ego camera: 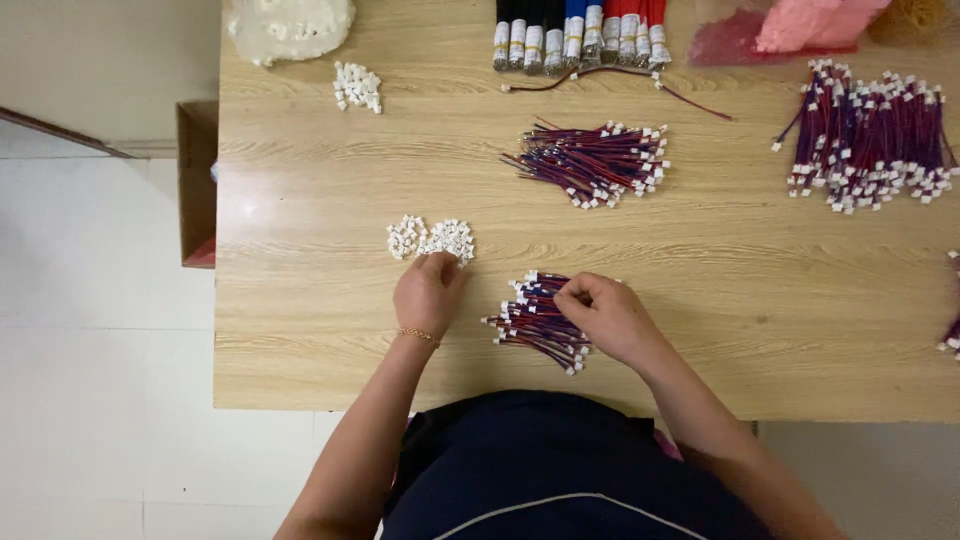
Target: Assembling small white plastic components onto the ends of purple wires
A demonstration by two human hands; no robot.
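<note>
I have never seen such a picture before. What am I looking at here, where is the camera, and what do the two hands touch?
The camera sits on a person's head and looks straight down at a wooden table. No machine is here, only two bare hands. The left hand reaches into a small pile of white connectors. The right hand picks at a bundle of short red and blue wires. Farther away lie two similar wire bundles, another small pile of white pieces, and black, blue and red wire bundles at the far edge.

Red-and-blue wires (535,322) — white connectors (432,238)
</note>
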